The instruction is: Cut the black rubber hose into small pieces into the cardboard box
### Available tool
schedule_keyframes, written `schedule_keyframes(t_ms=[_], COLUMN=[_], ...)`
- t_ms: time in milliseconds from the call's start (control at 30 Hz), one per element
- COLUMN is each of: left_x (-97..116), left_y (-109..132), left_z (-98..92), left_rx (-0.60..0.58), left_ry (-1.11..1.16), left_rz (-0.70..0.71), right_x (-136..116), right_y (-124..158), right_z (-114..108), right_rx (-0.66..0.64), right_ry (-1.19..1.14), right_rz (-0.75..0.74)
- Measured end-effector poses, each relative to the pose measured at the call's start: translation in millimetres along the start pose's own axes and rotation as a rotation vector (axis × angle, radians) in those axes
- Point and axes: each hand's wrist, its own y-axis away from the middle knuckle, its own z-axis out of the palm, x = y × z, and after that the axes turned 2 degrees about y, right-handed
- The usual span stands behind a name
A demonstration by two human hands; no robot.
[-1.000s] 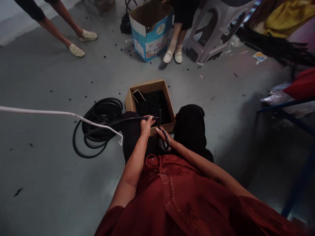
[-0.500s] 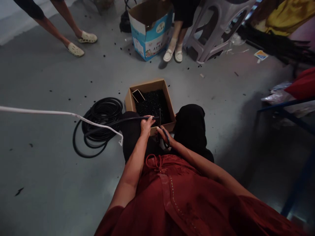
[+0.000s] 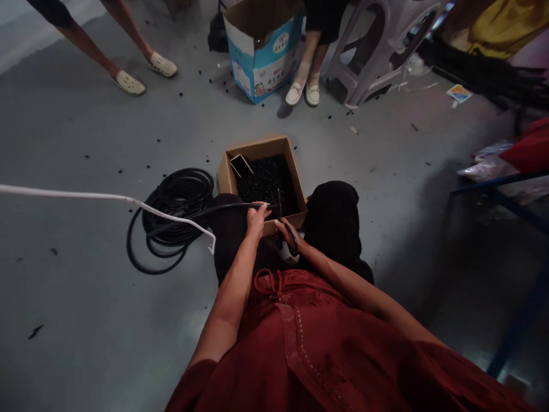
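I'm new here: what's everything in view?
Box: one, brown, centre
Bits: many, black, in box, on floor
Framed rectangle: one, dark, in box
Coiled tubing: one, black, left of box
Scissors: one pair, dark, by tubing's end
Cord: one, white, from left edge
Carton: one, blue and white, top
Stool: one, grey, right of carton
Person's shoes: one pair, cream, top left
Another person's shoes: one pair, white, beside carton
Cloth: one, yellow, top right
Red item: one, red, right edge
Blue frame: one, blue, right
Own top: one, red, bottom
Left hand: one, bare, holding tubing
Right hand: one, bare, holding scissors
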Motion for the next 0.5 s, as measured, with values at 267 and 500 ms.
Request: schedule_keyframes(t_ms=[267, 500], left_x=[-1.8, -3.7], left_y=[-0.3, -2.0], left_z=[-0.5, -1.2], left_rx=[0.010, 0.023], left_ry=[0.002, 0.007], left_rz=[-0.009, -0.003], right_x=[1.7, 0.5], right_y=[3.5, 6.5], right_z=[1.3, 0.4], right_rx=[0.038, 0.078], right_ry=[0.049, 0.109], right_rz=[0.022, 0.019])
